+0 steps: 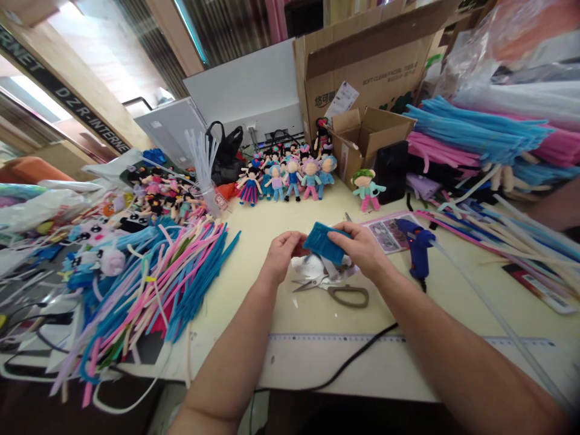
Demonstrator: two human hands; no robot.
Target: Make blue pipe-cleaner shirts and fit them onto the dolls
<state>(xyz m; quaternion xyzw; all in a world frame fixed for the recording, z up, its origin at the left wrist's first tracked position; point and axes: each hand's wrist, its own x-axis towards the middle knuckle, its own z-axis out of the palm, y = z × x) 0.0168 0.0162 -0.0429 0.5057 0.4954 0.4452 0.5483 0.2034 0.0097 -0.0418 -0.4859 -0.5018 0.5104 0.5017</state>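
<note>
Both my hands meet over the middle of the cream table point(254, 284). My left hand point(283, 254) is closed, pinching the left end of a small blue fuzzy bundle of pipe cleaners point(322, 241). My right hand point(357, 248) is closed over the bundle's right side, fingers wrapped on top. Just below my hands lie scissors point(338, 290) with a brown handle, on a bit of white scrap.
A blue glue gun point(417, 248) stands right of my hands, its cord running off the front edge. A heap of coloured pipe cleaners point(158, 284) fills the left. Small dolls point(290, 175) line the back by cardboard boxes point(362, 78). Long blue and pink stems point(475, 133) pile at right. A ruler point(317, 339) lies along the front.
</note>
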